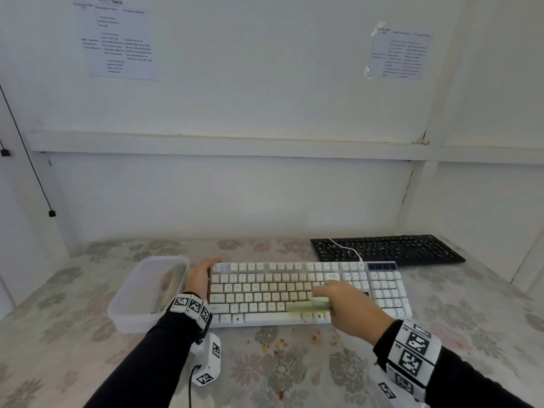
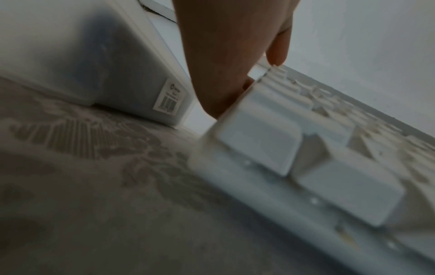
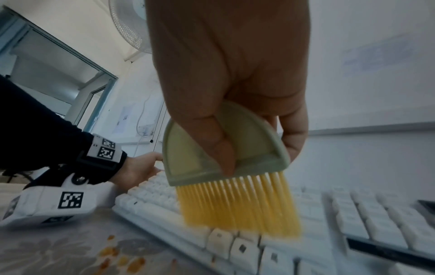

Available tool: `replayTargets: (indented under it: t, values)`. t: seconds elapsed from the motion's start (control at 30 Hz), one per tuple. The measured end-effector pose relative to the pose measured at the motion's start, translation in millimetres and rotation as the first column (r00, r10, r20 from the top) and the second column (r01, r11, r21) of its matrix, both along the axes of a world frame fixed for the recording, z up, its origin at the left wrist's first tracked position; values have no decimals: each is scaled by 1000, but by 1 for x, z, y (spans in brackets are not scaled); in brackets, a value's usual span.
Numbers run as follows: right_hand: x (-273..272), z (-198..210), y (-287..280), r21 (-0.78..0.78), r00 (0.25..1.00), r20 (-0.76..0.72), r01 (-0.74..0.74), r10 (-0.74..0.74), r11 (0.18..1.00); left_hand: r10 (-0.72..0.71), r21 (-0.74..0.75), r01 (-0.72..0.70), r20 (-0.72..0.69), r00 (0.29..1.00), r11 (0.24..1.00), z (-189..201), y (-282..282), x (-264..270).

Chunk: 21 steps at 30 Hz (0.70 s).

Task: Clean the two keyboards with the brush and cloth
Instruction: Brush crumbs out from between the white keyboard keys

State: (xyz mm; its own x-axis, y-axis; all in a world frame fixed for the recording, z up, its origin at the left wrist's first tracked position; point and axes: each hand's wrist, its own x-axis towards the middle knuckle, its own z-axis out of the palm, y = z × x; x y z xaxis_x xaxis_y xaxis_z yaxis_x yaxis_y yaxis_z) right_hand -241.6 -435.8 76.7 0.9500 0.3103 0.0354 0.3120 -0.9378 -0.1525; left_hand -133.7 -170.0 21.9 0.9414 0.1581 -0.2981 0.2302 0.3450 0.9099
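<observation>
Yellow bristles of the brush (image 3: pixel 237 201) fill the right wrist view, splayed against the lower key rows of the white keyboard (image 1: pixel 294 290). Its pale green, fan-shaped handle sits pinched in the right hand (image 1: pixel 350 304), thumb flat on the near face and fingers curled behind. The brush looks light, with a stiff plastic body and soft, springy bristles; the flat handle just above the bristle root seems the sensible place to hold it, as it is held now.

At the keyboard's left end, the left hand (image 1: pixel 201 276) clasps the short edge, thumb on top near the corner keys and fingers wrapped down the side, apparently steadying it. The board looks light and rigid, likely to slide on the desk (image 1: pixel 73 363) if not braced, so the end edges are the natural grip rather than the loose keycaps.

Orange-brown crumbs (image 1: pixel 282 344) lie scattered on the flowered desk cover just in front of the keyboard. A clear plastic container (image 1: pixel 129 304) stands just left of the bracing hand. Behind and to the right, the black keyboard (image 1: pixel 385 249) lies against the wall, specks of debris visible among its keys, so it appears not yet cleaned. No cloth can be made out with certainty.
</observation>
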Motion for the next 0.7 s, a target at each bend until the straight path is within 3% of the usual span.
replayTargets:
  t: [0.07, 0.17, 0.27, 0.37, 0.53, 0.7]
  values:
    - [0, -4, 5, -17, 999, -36, -5, 4, 1000, -21, -10, 21, -3, 1000, 1000, 5, -3, -5]
    - [-2, -5, 2, -122, 991, -69, 109, -118, 987, -40, -37, 39, -11, 999, 999, 6, -2, -5]
    - [-4, 10, -4, -57, 977, -54, 202, -205, 978, -71, -35, 71, -21, 997, 997, 4, -1, -3]
    - [-2, 22, -3, 29, 986, -13, 168, -168, 985, -109, -56, 105, -71, 991, 993, 4, 3, -3]
    - [-2, 15, -6, -17, 977, -84, 195, -195, 981, -199, -78, 193, -83, 976, 978, 6, 5, -4]
    - [-2, 36, -8, -150, 951, 48, 309, -306, 939, -151, -12, 150, -108, 983, 989, 5, 1, -5]
